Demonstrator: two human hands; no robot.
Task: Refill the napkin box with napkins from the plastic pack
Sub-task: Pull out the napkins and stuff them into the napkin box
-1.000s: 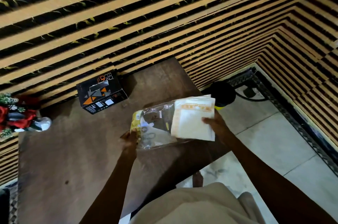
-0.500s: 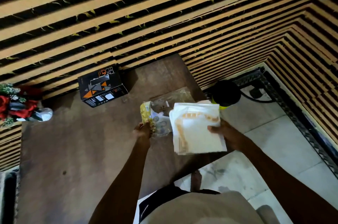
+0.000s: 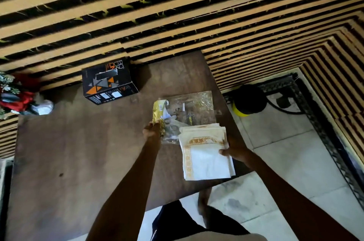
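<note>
A stack of white napkins with an orange patterned border is out of the pack, held flat above the table's near right corner by my right hand, which grips its right edge. The clear plastic pack with a yellow end lies limp and mostly flat just beyond the napkins. My left hand pinches the pack's yellow left end. The napkin box, black with orange and grey triangles, stands at the back of the table against the wall, its top slot facing up.
The brown wooden table ends near my right hand at its right edge. A red and white bundle with greenery sits at the far left. On the tiled floor to the right stands a black and yellow round object with a cable.
My right hand has drawn the napkin stack fully out of the plastic pack and toward me. The emptied pack has gone flat on the table, still held by my left hand.
</note>
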